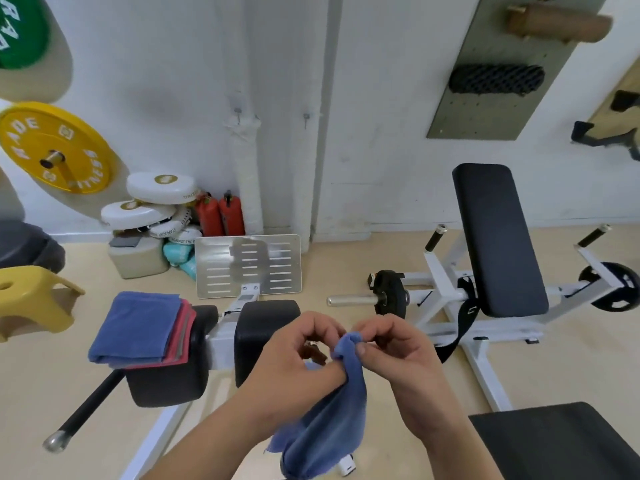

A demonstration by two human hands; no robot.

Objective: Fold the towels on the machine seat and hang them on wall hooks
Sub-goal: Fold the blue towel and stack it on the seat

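White, rough-painted wall backs the gym floor, with two small metal hooks fixed on it side by side. Below them a shiny, slotted metal footplate stands beside two red fire extinguishers. Nearer, a stack of folded towels, soft blue terry on top with red and grey edges showing under it, lies on the black padded seat of the machine, left of both hands. The left hand and right hand are close together, each pinching the bunched top of a blue towel. Its fuzzy cloth hangs limp between the forearms, hiding part of the machine's white frame. A second black pad sits just behind the left hand.
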